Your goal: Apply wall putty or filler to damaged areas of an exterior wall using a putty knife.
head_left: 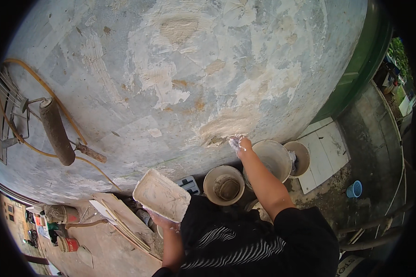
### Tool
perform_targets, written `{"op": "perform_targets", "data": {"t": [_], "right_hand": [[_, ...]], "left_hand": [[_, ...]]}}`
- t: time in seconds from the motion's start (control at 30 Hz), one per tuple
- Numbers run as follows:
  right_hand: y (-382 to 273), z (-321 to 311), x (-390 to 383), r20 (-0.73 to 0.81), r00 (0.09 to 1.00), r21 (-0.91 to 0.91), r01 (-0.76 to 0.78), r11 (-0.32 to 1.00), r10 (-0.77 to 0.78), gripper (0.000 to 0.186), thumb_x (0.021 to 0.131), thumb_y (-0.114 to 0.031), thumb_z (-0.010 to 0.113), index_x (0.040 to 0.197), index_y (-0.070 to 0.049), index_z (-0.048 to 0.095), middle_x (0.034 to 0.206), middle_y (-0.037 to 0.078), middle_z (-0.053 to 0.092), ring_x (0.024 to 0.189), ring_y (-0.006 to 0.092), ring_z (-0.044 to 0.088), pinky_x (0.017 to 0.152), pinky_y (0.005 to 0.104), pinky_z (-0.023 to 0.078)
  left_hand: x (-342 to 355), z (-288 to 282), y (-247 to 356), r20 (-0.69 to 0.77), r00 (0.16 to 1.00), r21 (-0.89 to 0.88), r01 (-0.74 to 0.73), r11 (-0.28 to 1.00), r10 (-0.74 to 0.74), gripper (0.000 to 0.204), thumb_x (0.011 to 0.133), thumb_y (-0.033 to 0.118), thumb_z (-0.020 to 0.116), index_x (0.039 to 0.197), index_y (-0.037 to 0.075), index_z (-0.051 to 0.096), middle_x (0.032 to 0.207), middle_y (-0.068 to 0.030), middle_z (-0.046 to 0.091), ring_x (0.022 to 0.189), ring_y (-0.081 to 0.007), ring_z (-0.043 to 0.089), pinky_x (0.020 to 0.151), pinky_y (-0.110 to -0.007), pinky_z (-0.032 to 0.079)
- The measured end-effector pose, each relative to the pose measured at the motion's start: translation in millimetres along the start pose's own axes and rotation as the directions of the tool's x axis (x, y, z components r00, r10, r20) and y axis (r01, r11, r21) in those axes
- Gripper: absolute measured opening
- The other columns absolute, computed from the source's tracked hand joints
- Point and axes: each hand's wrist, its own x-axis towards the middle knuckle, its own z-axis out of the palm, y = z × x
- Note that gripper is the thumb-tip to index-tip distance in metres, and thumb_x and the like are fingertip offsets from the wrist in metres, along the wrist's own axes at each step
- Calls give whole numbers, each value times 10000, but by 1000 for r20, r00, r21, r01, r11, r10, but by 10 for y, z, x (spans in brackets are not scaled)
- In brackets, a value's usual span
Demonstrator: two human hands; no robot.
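Observation:
My left hand (pixel 165 222) grips a shallow rectangular tray (pixel 155 211) from beneath, low in front of the wall. Pale, creamy filler coats the tray's inside. Up against the wall (pixel 138 106), my right hand (pixel 238 145) is smeared with white paste, its fingers bent together. Whatever those fingers may hold is too small to make out. Just left of them lies a rough hollow (pixel 215 140) with a fresh beige patch (pixel 231 122) of filler above it. Dried filler streaks cover much of the grey-white wall.
Below my right arm stand a beige bucket (pixel 208 187), a large pale tub (pixel 275 154) and a smaller bucket (pixel 305 154). A dirty paint roller (pixel 57 131) and a yellow hose (pixel 32 71) hang at left. Boards (pixel 125 231) lean lower left; a green door (pixel 351 87) stands right.

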Motion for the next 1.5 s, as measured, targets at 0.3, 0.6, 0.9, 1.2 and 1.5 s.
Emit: {"op": "perform_targets", "data": {"t": [0.3, 0.6, 0.9, 1.2, 1.5], "right_hand": [[223, -377, 3, -102, 990, -58, -105, 993, 98, 139, 878, -140, 393, 969, -50, 448, 925, 136, 576, 818, 253, 567, 746, 407, 482], [-216, 177, -254, -3, 995, 34, 103, 994, -103, 131, 843, -131, 466, 939, -46, 491, 879, 128, 586, 744, 231, 569, 688, 394, 497], [-35, -171, -494, -25, 1000, -116, 12, 993, -15, 136, 851, -129, 437, 967, -75, 486, 896, 83, 571, 800, 231, 571, 762, 438, 451], [-127, 73, -464, 178, 982, -21, 66, 998, -62, 151, 867, -151, 439, 982, -55, 460, 969, 133, 560, 862, 245, 565, 779, 411, 458], [290, 141, -346, 1, 991, -41, -135, 990, 136, 171, 854, -92, 410, 1004, -23, 455, 897, 148, 566, 791, 259, 573, 739, 417, 490]], "left_hand": [[-36, -56, -27, -54, 991, 285, -104, 953, 124, 607, 878, 513, 231, 1337, 116, 217, 1341, -118, 294, 1138, -336, 412, 899, -501, 391], [-36, 67, -12, -101, 992, 107, -61, 992, 71, 635, 869, 549, 189, 1340, 124, 212, 1341, -129, 291, 1140, -343, 409, 890, -501, 403], [-13, 48, -77, -66, 997, 124, -24, 992, 33, 565, 880, 502, 221, 1328, 159, 255, 1332, -74, 325, 1163, -327, 390, 923, -478, 370], [3, 40, -29, -41, 999, 41, -23, 999, 25, 608, 869, 536, 208, 1339, 149, 225, 1341, -93, 303, 1174, -330, 375, 935, -486, 355], [4, 24, -24, -33, 998, 87, -40, 995, 44, 586, 870, 512, 238, 1337, 160, 237, 1347, -80, 302, 1178, -330, 369, 942, -483, 344]]}}
